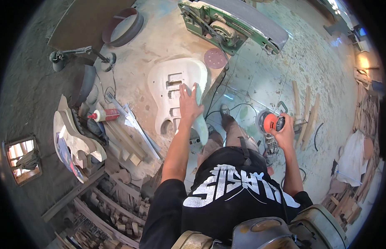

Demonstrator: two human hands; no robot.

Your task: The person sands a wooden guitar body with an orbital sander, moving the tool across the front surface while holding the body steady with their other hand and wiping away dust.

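Evidently the pale guitar body (164, 83) is the centre of things: it lies flat on the dusty workbench (132, 85), close to the edge on the person's side, its cut-out pockets facing up. From where I stand, that spot looks chosen to keep it within easy reach. The left hand (189, 103) rests on its face with fingers a little spread, pinching nothing, probably so the wood won't slide. The right hand (283, 132) is wrapped around the top of an orange sander (269, 123), held out over the floor, well apart from the wood; perhaps that keeps its round pad off the surface. Whether the sander is running, I can't tell.

Just beyond the guitar body, a reddish sanding disc (216, 58) lies near the bench corner, handy I suppose for swapping. Behind it sits a green belt machine (230, 31). Over to the left, a glue bottle (105, 115) lies on its side by some wood strips (122, 139).
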